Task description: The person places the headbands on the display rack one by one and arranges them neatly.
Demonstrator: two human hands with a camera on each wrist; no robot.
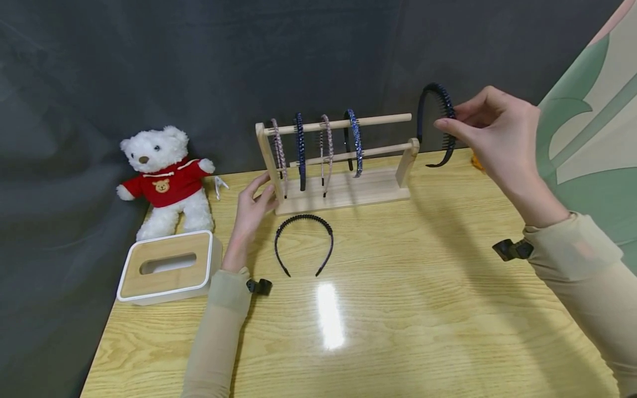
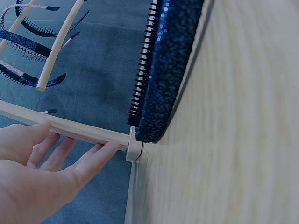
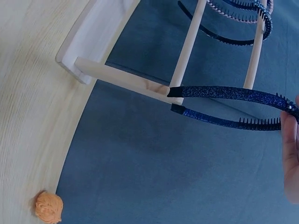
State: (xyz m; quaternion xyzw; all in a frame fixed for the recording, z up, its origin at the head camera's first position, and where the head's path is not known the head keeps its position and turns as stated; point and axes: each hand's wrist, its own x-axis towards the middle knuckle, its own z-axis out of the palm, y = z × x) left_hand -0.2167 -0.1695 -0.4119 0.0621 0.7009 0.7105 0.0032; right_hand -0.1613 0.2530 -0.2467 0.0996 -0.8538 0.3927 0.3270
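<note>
My right hand [image 1: 502,124] pinches a dark blue headband [image 1: 448,110] by its side, between thumb and fingers. The headband hangs upright with its comb teeth inward, just beyond the right end of the wooden rack [image 1: 343,188]. In the right wrist view, its two tips [image 3: 175,92] overlap the rack's end post. My left hand [image 1: 254,202] rests with loosely extended fingertips against the rack's left post [image 2: 79,129]. Another dark headband [image 1: 304,216] lies flat on the table in front of the rack, and its glittery blue band [image 2: 170,70] looms close in the left wrist view.
On the upper rod [image 1: 385,120] hang several headbands, among them a pink braided one [image 1: 278,146] and a glittery blue one [image 1: 355,138]. A white teddy bear [image 1: 169,188] in red and a tissue box [image 1: 214,265] stand left. An orange lump [image 3: 48,206] lies at the back edge.
</note>
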